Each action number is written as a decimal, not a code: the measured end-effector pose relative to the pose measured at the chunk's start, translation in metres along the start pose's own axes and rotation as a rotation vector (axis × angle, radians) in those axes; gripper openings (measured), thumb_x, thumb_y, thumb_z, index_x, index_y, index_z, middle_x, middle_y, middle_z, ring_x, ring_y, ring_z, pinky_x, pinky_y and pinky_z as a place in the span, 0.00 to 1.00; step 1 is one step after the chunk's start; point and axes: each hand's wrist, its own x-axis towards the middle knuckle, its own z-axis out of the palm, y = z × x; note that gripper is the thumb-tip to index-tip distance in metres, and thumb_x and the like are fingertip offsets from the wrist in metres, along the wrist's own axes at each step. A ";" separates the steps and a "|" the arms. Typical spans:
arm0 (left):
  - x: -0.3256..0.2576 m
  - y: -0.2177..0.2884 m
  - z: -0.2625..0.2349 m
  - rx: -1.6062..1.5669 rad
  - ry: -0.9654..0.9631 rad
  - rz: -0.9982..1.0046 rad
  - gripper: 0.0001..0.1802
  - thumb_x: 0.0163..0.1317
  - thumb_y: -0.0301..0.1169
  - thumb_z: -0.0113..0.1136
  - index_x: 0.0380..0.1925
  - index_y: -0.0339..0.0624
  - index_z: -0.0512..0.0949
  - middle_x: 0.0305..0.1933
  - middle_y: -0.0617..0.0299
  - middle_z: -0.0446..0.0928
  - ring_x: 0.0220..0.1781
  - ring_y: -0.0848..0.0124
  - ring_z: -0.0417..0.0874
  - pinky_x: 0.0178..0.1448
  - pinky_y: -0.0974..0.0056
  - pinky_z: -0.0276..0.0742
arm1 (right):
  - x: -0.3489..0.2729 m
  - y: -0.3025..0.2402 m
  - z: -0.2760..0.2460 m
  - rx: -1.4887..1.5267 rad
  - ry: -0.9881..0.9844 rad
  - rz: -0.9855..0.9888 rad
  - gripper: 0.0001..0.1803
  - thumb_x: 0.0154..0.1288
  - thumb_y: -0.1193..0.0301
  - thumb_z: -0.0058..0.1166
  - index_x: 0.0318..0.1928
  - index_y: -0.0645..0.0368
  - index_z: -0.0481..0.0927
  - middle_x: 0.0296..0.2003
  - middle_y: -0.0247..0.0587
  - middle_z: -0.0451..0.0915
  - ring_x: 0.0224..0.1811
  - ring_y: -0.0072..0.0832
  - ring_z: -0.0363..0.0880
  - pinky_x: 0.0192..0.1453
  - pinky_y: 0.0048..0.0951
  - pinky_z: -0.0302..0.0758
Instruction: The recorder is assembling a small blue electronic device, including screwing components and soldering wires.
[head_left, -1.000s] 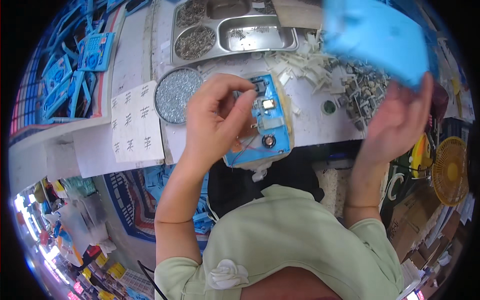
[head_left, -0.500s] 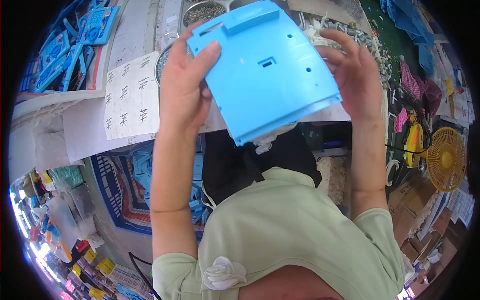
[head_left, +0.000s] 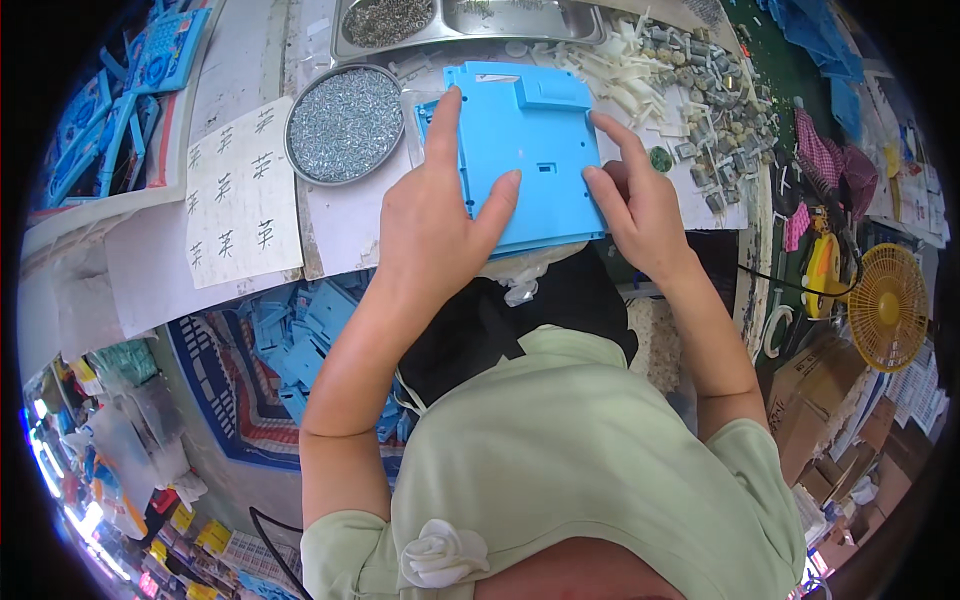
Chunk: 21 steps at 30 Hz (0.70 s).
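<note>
A flat, light-blue plastic housing (head_left: 540, 125) lies at the front edge of the worktable, its raised box-shaped part toward the far side. A small rectangular slot and several holes show in its upper face. My left hand (head_left: 435, 215) holds the housing's left side, index finger along the edge and thumb on the face. At the right edge, my right hand (head_left: 640, 215) grips with its thumb and index finger, the other fingers curled. Under the near edge of the housing shows a whitish, crumpled plastic bag (head_left: 522, 285). What lies beneath the housing is hidden.
A round dish (head_left: 345, 125) of tiny silver pieces stands left, beside a handwritten sheet (head_left: 240, 200). Behind is a metal tray (head_left: 470, 38) with small metal parts. White plastic pieces (head_left: 625, 75) and small grey-metal parts (head_left: 705, 110) lie right. Blue parts (head_left: 300, 335) fill a bag below.
The housing has come down from a raised, tilted position to the tabletop and now lies straighter. Both hands moved with it; my right hand closed onto its right edge. The round dish is uncovered.
</note>
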 end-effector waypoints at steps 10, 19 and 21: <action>-0.013 -0.013 0.003 0.087 0.018 -0.045 0.44 0.63 0.41 0.67 0.73 0.32 0.60 0.30 0.43 0.83 0.31 0.50 0.87 0.35 0.52 0.80 | 0.014 0.006 0.003 -0.215 -0.105 -0.112 0.25 0.74 0.61 0.56 0.67 0.50 0.71 0.26 0.47 0.84 0.27 0.47 0.84 0.31 0.42 0.77; -0.039 -0.022 0.003 0.090 0.043 -0.161 0.39 0.66 0.39 0.67 0.73 0.34 0.64 0.19 0.59 0.72 0.21 0.64 0.76 0.29 0.60 0.73 | 0.022 0.003 -0.008 -0.299 -0.274 -0.234 0.27 0.74 0.61 0.55 0.71 0.47 0.71 0.27 0.48 0.84 0.28 0.49 0.84 0.32 0.45 0.79; -0.044 -0.023 0.001 0.021 -0.018 -0.212 0.39 0.67 0.42 0.66 0.71 0.30 0.65 0.22 0.51 0.80 0.24 0.52 0.84 0.32 0.51 0.78 | 0.022 -0.003 -0.007 -0.429 -0.298 -0.268 0.27 0.74 0.61 0.54 0.72 0.47 0.70 0.25 0.47 0.83 0.27 0.49 0.83 0.32 0.46 0.78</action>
